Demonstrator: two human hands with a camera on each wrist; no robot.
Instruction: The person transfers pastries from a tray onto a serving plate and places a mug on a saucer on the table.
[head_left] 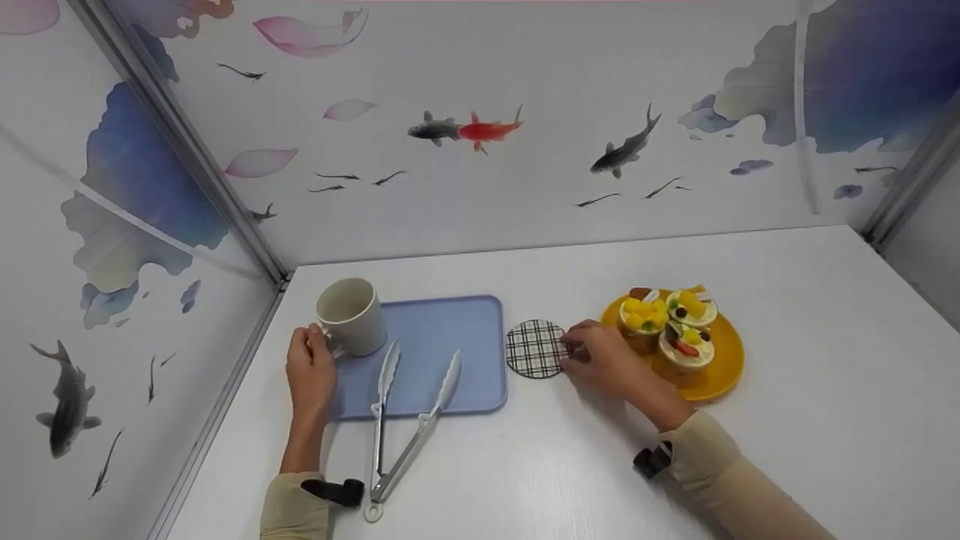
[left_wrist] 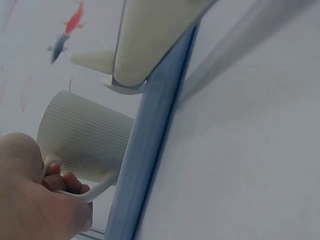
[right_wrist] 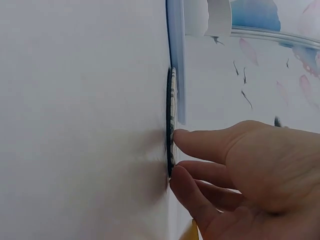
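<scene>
A ribbed off-white mug (head_left: 351, 319) stands on the left part of a blue tray (head_left: 480, 352). Its handle is held by my left hand (head_left: 311, 367), with fingers curled through the loop, as the left wrist view shows (left_wrist: 45, 195). To the tray's right, a round plaid coaster (head_left: 534, 349) lies flat on the table. My right hand (head_left: 604, 358) has thumb and fingertips at the coaster's right edge, pinching it. In the right wrist view the thumb (right_wrist: 200, 142) rests on the coaster's face and a fingertip meets its rim.
Open metal tongs (head_left: 405, 450) with pale tips lie partly across the tray, handle end toward me, between my forearms. A yellow plate (head_left: 727, 360) with several fruit-topped dessert cups (head_left: 686, 349) stands right of the right hand. Printed wall panels (head_left: 525, 202) border the table's back and left.
</scene>
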